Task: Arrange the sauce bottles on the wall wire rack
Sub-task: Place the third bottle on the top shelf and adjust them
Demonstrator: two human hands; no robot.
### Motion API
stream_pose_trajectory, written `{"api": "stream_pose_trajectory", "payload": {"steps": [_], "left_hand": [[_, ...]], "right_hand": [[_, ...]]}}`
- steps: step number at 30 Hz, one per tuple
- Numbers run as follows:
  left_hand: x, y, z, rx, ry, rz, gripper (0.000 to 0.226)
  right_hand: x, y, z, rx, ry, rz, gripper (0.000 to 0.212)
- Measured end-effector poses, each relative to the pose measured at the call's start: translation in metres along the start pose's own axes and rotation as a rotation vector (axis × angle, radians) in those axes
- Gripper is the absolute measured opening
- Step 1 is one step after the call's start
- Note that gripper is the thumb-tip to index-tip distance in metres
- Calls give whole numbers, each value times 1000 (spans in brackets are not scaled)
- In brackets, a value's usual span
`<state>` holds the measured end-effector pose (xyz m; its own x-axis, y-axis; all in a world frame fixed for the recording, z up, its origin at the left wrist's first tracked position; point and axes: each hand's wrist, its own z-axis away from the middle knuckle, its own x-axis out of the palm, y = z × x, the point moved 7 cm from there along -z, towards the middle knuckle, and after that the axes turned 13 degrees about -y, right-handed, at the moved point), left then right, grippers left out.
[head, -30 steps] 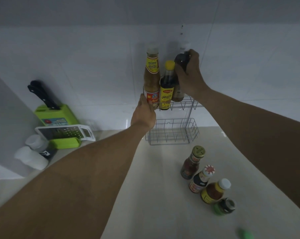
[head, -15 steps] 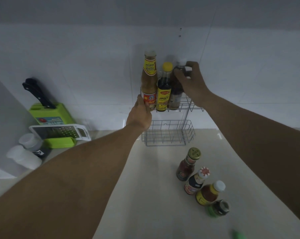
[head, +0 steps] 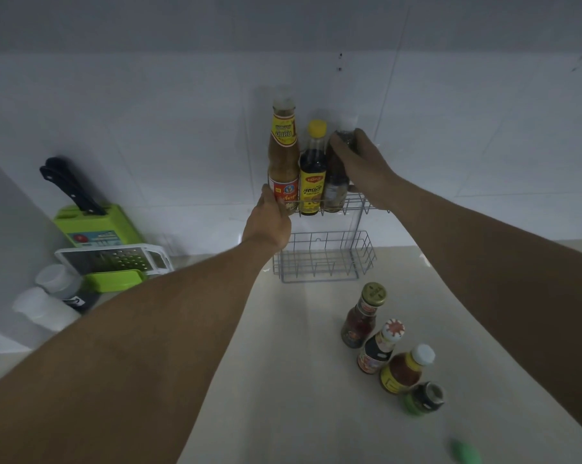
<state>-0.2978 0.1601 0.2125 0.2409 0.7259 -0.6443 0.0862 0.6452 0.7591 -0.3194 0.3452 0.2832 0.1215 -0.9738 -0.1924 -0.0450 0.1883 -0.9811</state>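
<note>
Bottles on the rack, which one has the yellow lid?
The middle bottle, dark with a yellow label. The tall tan bottle left of it and the end bottle gripped by the right hand both have pale lids.

Only one wide-angle cam, riding on the person's head: it's looking forward and down, facing the white tiled wall (head: pixel 149 112), hovering close over the pale beige surface (head: pixel 282 363).

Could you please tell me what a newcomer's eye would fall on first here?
Two arms reach to the wall rack, where the right hand grips a dark bottle beside two yellow-labelled bottles on its upper shelf. The left hand is at that shelf's left front corner. Four more bottles stand in a row on the counter, lower right.
</note>
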Motion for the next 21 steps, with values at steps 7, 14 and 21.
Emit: {"api": "stream_pose_trajectory", "payload": {"steps": [7,14,21], "left_hand": [[0,2,1,-8,6,0,40],[-2,3,2,-8,-6,-21,40],[0,1,3,-18,-14,-9,41]], "right_hand": [[-9,-3,5,-55,53,37,17],[-2,2,6,35,-9,-101,11],[-3,-2,9,20,-15,-8,30]]}}
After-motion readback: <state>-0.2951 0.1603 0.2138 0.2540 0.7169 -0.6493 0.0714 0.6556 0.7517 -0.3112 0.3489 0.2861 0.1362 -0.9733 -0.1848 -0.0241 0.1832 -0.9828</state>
